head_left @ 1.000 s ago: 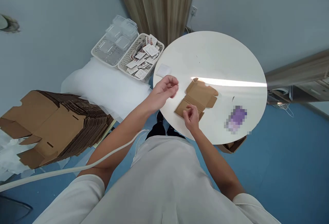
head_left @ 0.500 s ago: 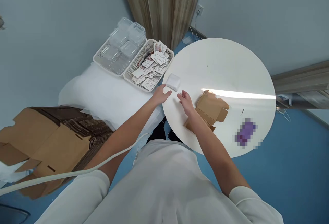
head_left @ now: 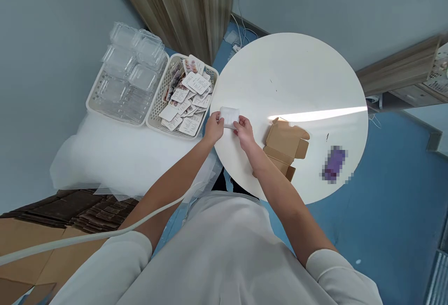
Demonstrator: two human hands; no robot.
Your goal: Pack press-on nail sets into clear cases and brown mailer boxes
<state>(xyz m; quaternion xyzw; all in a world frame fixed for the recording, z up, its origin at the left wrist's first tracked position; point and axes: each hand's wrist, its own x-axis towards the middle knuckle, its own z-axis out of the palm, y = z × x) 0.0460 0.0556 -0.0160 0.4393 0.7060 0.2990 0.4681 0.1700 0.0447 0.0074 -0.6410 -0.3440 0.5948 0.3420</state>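
A small white wrapped packet (head_left: pixel 229 117) is at the left edge of the round white table (head_left: pixel 301 76). My left hand (head_left: pixel 214 127) pinches its left side, and my right hand (head_left: pixel 244 130) grips its lower right corner. An unfolded brown cardboard box (head_left: pixel 284 142) lies on the table beside my right forearm, which partly covers it. Left of my hands, a white basket (head_left: pixel 156 117) holds many printed cards (head_left: pixel 198 83).
Another basket (head_left: pixel 93 100) holds clear plastic containers (head_left: pixel 119 61). White wrapping sheets (head_left: pixel 129 155) lie below the baskets, near stacked brown cardboard (head_left: pixel 91 209). A blurred purple object (head_left: pixel 334 164) rests at the table's right. A pale cable (head_left: pixel 140 223) crosses my left arm.
Both hands have closed on the packet's sides; before, they were next to it with fingers apart. The packet looks straighter now. The camera view has shifted, showing more of the plastic containers.
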